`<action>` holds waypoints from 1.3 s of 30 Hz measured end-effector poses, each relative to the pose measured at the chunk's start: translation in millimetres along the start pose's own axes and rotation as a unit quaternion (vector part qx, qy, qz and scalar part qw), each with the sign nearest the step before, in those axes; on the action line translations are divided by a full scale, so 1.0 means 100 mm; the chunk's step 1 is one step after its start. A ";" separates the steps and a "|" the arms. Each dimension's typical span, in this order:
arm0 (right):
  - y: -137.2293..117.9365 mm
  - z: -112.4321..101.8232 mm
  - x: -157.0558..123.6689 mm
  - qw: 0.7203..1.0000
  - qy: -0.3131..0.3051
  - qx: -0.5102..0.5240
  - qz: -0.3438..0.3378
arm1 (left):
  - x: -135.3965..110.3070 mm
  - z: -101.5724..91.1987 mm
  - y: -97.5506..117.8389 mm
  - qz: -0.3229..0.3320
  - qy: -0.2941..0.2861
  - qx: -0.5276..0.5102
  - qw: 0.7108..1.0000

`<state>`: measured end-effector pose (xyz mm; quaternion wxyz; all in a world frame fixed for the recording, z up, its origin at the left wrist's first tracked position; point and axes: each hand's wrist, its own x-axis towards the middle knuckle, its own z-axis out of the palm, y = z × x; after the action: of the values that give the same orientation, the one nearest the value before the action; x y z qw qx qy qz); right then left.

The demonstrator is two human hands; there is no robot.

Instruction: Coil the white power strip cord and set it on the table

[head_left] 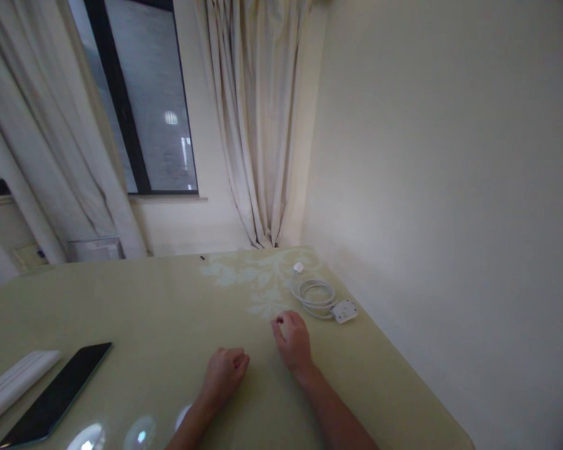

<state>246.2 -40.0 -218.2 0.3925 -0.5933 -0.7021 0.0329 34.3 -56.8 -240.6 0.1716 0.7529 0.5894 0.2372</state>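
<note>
Our L hand (pixel 225 374) & R hand (pixel 293 340) curled at the table (pixel 169 312), coiled cable (pixel 309 304) just past the R.
L: fingers folded into a loose fist. R: thumb & fingers bent toward each other; we can't tell if tips meet or pinch anything. Cable lies nr table's R edge, w/ white block (pixel 344 311) at its R & white plug (pixel 298 267) beyond. Off L, dark flat slab (pixel 59 397) beside long white piece (pixel 16 381).

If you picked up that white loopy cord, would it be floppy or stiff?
The white cord probably bends and flops, since it lies in loops. Its blocky end looks bulkier, so it might dangle. The tabletop looks shiny, so it may slide easily.
</note>
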 end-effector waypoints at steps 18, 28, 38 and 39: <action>0.68 -0.40 0.74 0.976 -0.051 -0.172 0.121 | 0.03 0.03 -0.02 0.014 -0.008 -0.032 0.999; -0.09 -1.09 1.31 0.929 0.092 0.332 0.132 | 0.05 0.15 -0.06 0.017 -0.019 -0.051 0.998; -0.89 -1.18 1.14 0.832 -0.020 0.547 0.093 | 0.11 -0.15 -0.25 -0.125 0.236 -0.235 0.935; -0.88 -1.18 1.13 0.837 -0.028 0.540 0.088 | 0.16 -0.22 -0.27 -0.151 0.269 -0.270 0.912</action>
<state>245.9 -18.3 -33.4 0.6261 -0.3454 -0.5284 0.4576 3.6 -35.5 -234.1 0.2374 0.4880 0.6332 0.5519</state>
